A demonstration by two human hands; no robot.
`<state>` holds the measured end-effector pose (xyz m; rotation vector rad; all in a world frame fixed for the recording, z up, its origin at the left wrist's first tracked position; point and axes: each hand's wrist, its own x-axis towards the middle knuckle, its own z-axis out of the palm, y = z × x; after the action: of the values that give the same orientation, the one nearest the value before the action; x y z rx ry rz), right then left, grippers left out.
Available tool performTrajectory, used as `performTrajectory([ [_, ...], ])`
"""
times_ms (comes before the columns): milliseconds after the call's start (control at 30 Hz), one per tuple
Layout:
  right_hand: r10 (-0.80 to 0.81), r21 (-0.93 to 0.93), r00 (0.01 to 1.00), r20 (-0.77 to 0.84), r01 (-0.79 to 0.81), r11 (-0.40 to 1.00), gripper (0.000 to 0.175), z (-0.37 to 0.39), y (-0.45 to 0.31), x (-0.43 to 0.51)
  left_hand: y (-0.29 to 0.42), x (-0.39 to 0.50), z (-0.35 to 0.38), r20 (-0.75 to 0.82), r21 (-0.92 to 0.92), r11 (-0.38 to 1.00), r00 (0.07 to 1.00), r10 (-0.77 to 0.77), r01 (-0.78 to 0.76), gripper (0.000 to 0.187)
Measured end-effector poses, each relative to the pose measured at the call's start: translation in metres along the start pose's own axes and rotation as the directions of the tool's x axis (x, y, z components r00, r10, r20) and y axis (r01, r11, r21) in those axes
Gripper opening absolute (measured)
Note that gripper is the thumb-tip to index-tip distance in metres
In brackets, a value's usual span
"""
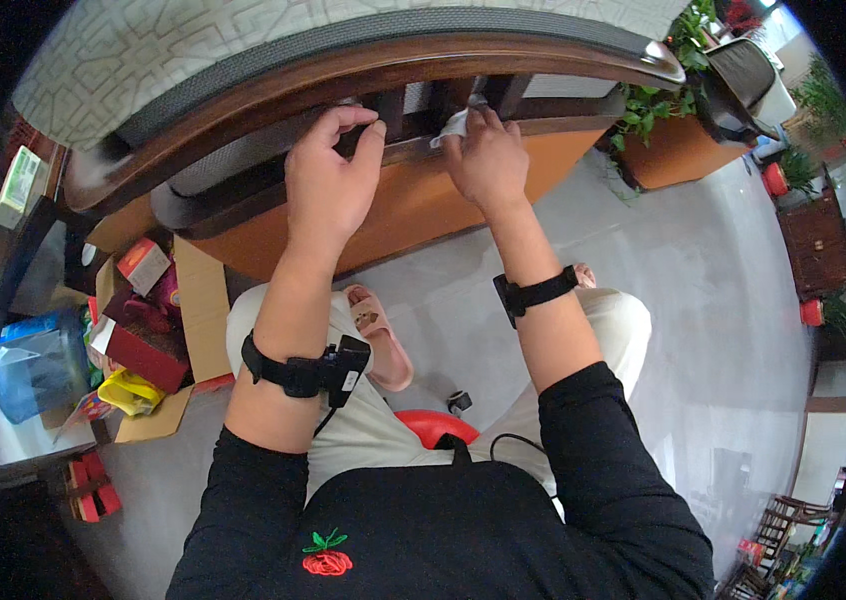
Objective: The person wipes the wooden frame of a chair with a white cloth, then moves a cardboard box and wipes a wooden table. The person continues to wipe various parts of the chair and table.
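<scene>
A dark wooden furniture piece (363,66) with a curved top rail, slats and mesh inserts stands before me, an orange-brown panel (423,196) below it. My right hand (489,154) pinches a white cloth or tissue (450,129) against the slats near the lower rail. To its left, my left hand (337,169) is at the opening under the top rail, thumb and forefinger curved towards each other. I see nothing between them; whether the hand touches the wood cannot be told. A patterned pale cover (243,56) lies beyond the rail.
An open cardboard box (202,315) of packages stands at the left beside a large blue water bottle (37,367). A leafy potted plant (655,112) is at the upper right. A pink slipper (385,345) and red stool (434,427) are below me.
</scene>
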<state>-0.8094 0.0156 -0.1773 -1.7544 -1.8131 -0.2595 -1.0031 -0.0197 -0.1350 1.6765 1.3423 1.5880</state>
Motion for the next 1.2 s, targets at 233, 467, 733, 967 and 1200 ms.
performTrajectory([
  [233, -0.103, 0.175, 0.993, 0.056, 0.092, 0.98, 0.044, -0.025, -0.008, -0.025, 0.005, -0.002, -0.002, 0.031, -0.014, 0.999, 0.998, 0.047, -0.046, 0.019],
  [467, -0.138, 0.199, 0.99, -0.007, 0.136, 0.97, 0.054, 0.007, -0.043, -0.031, -0.005, -0.002, -0.019, -0.04, -0.039, 0.998, 0.998, 0.046, -0.048, 0.018],
  [733, 0.113, 0.838, 0.992, 0.063, -0.114, 0.533, 0.044, 0.02, -0.051, -0.033, -0.012, 0.003, -0.033, -0.045, -0.104, 0.994, 0.998, -0.044, 0.039, 0.019],
  [967, 0.125, 0.906, 0.992, 0.019, -0.07, 0.417, 0.042, -0.024, -0.06, -0.049, -0.024, 0.004, -0.044, -0.05, -0.101, 0.991, 0.995, -0.088, 0.082, 0.018],
  [1200, -0.283, -0.043, 0.774, -0.567, 0.315, 0.948, 0.041, -0.071, -0.076, 0.036, -0.038, 0.0, -0.056, -0.076, -0.207, 0.97, 0.986, -0.147, 0.129, 0.018],
])
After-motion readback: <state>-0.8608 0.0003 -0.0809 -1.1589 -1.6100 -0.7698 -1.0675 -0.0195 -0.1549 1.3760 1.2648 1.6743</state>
